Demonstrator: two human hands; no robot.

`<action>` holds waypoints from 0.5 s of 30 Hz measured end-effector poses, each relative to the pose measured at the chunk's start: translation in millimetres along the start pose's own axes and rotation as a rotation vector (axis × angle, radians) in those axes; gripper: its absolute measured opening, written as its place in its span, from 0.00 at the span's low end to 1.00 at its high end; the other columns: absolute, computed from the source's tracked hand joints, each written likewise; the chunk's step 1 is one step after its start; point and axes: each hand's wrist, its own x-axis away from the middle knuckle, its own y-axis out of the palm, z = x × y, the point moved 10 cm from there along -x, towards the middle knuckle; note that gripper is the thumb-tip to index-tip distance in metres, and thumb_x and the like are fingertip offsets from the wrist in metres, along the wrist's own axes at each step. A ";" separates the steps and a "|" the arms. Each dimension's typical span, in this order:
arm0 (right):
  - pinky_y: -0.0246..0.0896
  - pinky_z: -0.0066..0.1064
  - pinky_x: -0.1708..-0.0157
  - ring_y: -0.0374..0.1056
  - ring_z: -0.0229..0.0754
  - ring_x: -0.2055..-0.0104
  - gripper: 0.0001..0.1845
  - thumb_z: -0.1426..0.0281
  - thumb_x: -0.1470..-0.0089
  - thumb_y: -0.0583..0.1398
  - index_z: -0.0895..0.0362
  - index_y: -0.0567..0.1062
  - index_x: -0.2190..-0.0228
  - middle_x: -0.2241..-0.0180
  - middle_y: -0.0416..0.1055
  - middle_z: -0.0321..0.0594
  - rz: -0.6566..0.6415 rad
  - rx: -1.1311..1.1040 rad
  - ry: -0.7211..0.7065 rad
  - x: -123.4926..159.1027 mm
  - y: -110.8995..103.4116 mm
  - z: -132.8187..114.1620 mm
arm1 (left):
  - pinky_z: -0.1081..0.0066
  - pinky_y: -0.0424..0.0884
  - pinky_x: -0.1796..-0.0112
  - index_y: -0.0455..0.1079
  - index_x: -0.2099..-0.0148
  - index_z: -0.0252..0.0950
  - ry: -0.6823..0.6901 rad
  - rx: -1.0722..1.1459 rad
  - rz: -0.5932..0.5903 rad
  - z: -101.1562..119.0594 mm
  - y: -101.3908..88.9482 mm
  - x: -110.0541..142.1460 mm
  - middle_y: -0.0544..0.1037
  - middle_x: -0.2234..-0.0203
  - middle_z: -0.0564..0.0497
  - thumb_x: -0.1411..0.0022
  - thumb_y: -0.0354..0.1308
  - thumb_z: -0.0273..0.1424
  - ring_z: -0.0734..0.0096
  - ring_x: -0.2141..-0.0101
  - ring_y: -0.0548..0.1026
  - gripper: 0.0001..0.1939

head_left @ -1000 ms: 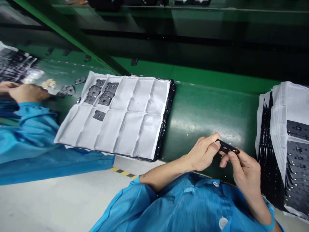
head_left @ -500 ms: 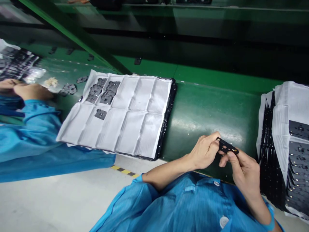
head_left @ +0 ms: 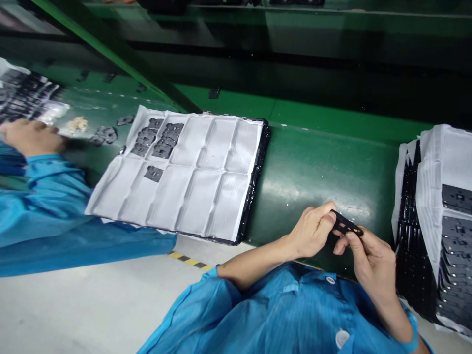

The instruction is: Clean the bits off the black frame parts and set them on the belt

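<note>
Between my hands, above the front of the green bench, is a small flat black part (head_left: 345,224) with cut-outs and a few yellowish spots. My left hand (head_left: 313,231) pinches its left end between thumb and curled fingers. The right end is gripped by my right hand (head_left: 374,260), thumb on top. Left of my hands lies a tray (head_left: 230,206) covered with white cloth-like sheeting and divided into pockets; several black parts (head_left: 167,141) rest in its upper left pockets, and a single black part (head_left: 153,173) lies in a lower one.
At the right stand stacked black trays (head_left: 411,236) with white liners and rows of black parts (head_left: 457,260). A co-worker's hand (head_left: 35,137) is at far left, near loose black parts (head_left: 105,135) and a small beige pile (head_left: 77,124). A green post (head_left: 121,59) slants behind the tray.
My hands keep hold of the black part, which has tilted slightly. At far left the co-worker's hand has shifted left and its fingers have spread. The tray has stayed put.
</note>
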 end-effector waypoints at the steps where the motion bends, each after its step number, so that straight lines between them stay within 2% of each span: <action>1: 0.73 0.28 0.62 0.79 0.38 0.70 0.19 0.70 0.25 0.59 0.53 0.83 0.69 0.71 0.82 0.34 0.003 -0.003 -0.003 0.0 -0.2 0.0 | 0.69 0.63 0.66 0.59 0.65 0.39 0.008 0.013 -0.005 0.5 0.0 0.4 0.76 0.74 0.53 0.23 0.41 0.37 0.72 0.73 0.69 0.16; 6: 0.73 0.28 0.62 0.79 0.38 0.70 0.19 0.70 0.25 0.59 0.53 0.82 0.69 0.71 0.81 0.34 0.014 -0.004 -0.008 -0.6 -1.2 1.0 | 0.68 0.65 0.64 0.61 0.63 0.39 0.085 0.072 -0.042 6.1 0.8 2.7 0.78 0.70 0.50 0.22 0.42 0.41 0.69 0.70 0.72 0.17; 15: 0.73 0.27 0.63 0.78 0.37 0.71 0.18 0.70 0.25 0.59 0.52 0.83 0.68 0.73 0.79 0.33 0.003 0.006 -0.021 -1.5 -0.2 -4.7 | 0.69 0.65 0.65 0.59 0.63 0.40 0.017 0.018 -0.008 0.4 1.7 -0.4 0.78 0.73 0.52 0.22 0.41 0.37 0.71 0.72 0.73 0.15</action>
